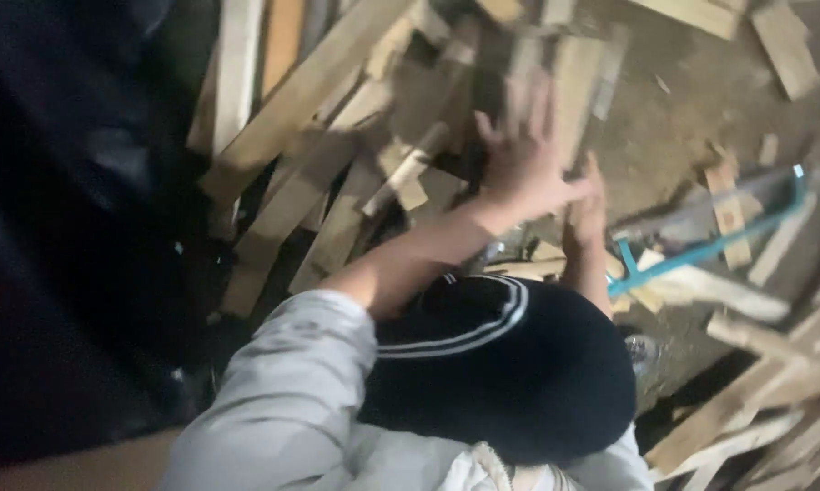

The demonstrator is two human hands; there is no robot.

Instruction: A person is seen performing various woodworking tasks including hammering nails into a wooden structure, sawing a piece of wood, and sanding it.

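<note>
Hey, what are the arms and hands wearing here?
The left hand and right hand are bare, no gloves. The left arm has a light grey sleeve pushed up to the elbow. The right forearm is bare; its sleeve is hidden behind a black cap.

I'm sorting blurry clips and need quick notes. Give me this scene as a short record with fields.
setting: dirt floor strewn with wooden offcuts
person in view: seen from above, black striped cap, grey sleeve
raised hand: fingers spread, empty, above the wood
other hand: low beside it, grip unclear
nearby: blue-framed saw lying among the wood
image: motion-blurred
</note>
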